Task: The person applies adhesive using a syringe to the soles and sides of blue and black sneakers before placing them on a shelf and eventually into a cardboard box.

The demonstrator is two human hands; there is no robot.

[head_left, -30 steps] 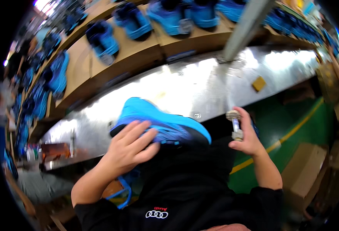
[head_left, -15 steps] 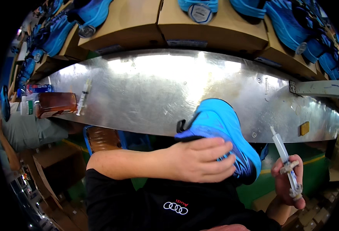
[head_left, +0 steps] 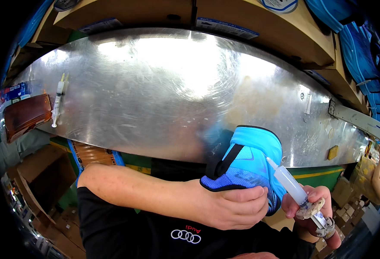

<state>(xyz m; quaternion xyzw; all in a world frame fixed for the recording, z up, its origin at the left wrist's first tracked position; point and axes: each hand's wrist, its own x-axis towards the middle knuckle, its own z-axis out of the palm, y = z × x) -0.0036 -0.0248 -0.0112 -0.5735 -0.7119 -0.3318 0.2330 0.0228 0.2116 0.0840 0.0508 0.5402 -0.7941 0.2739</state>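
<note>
My left hand is closed around the side of a blue sneaker, its fingers wrapped over the upper. The shoe is held tilted at the table's near edge, heel or toe end uppermost, with a black pull loop on its left side. In my right hand is a clear plastic syringe, gripped around its barrel and plunger. Whitish, crusted wrapping covers its flange and plunger end. The syringe's tip points up and left, close beside the shoe's light-blue right edge; whether it touches cannot be told.
A second syringe lies at the left of the metal table, beside an amber bottle. A small yellow block and a grey metal arm are at the right. Cardboard boxes line the far edge. Another person's arm shows far right.
My right hand has brought the syringe left and up to the shoe. The shoe has turned and sits slightly lower in view, still in my left hand. The view has shifted.
</note>
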